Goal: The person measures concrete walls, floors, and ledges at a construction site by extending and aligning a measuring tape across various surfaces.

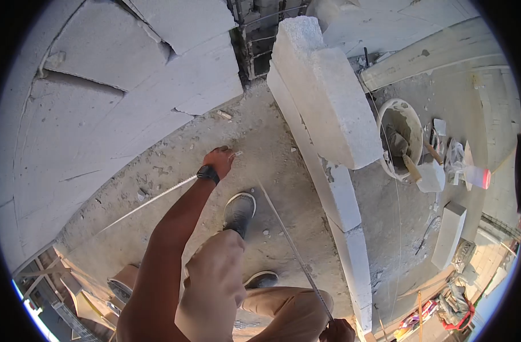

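- The person's right hand (337, 330), cut off by the lower edge of the view, looks closed on the near end of a thin, pale, marked strip (294, 248), left of the low wall of long white blocks (343, 208).
- Farther left of that wall, the left hand (218, 159), a black watch (208, 174) at its wrist, looks clamped on a narrow white strip (152, 200), a tip poking past the fingers. Whether both strips are one piece, I can't tell.
- The step in hand, I'd judge, is holding the strips out across the dusty grey floor (297, 194) left of the wall; the next move calls for steady fingers and no kinks.
- Just right of the wall stands a round white bucket (415, 122), with greyish stuff inside and a tool with a pale wooden handle (411, 169) leaning in it.
- Farther right of the wall lies a clear plastic bottle with a reddish end (477, 176); its contents escape me.
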Tool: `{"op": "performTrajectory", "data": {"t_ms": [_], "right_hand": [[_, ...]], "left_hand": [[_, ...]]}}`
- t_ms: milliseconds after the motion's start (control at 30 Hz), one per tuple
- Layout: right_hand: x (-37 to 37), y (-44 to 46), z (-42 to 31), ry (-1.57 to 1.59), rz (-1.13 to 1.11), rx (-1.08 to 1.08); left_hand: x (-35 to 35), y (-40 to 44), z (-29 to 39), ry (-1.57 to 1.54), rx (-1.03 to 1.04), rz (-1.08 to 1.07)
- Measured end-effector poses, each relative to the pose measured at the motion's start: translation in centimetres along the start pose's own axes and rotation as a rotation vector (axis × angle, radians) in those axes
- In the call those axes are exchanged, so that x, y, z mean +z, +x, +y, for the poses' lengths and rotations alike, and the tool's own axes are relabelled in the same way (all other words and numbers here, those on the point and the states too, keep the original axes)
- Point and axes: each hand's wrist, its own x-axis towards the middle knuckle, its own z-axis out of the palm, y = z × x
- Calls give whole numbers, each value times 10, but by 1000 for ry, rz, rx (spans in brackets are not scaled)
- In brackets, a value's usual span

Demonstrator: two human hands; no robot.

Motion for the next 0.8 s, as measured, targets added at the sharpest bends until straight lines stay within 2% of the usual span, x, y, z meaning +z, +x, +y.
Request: {"op": "performTrajectory", "data": {"t_ms": [67, 100, 233, 300, 333, 400, 433, 500, 567, 700, 800], "right_hand": [[36, 32, 8, 57, 108, -199], [53, 42, 16, 49, 54, -184], [88, 81, 18, -39, 109, -217], [77, 102, -3, 71, 90, -84], [88, 109, 6, 68, 108, -106], [111, 120, 33, -101, 181, -300], [104, 124, 21, -111, 190, -304], [97, 137, -7, 150, 117, 117], [93, 149, -15, 106, 127, 60], [126, 171, 15, 85, 166, -68], [113, 183, -8, 245, 159, -24]], "left_hand": [[12, 18, -11, 23, 12, 89], [15, 19, -14, 12, 26, 111], [26, 23, -18, 10, 50, 223], [22, 23, -15, 52, 59, 193], [20, 23, -13, 77, 58, 151], [21, 24, -13, 84, 51, 196], [22, 25, -14, 98, 47, 200], [27, 26, -13, 108, 49, 209], [31, 27, -12, 133, -1, 210], [29, 24, -7, 151, -41, 217], [28, 29, -9, 193, -59, 180]]}}
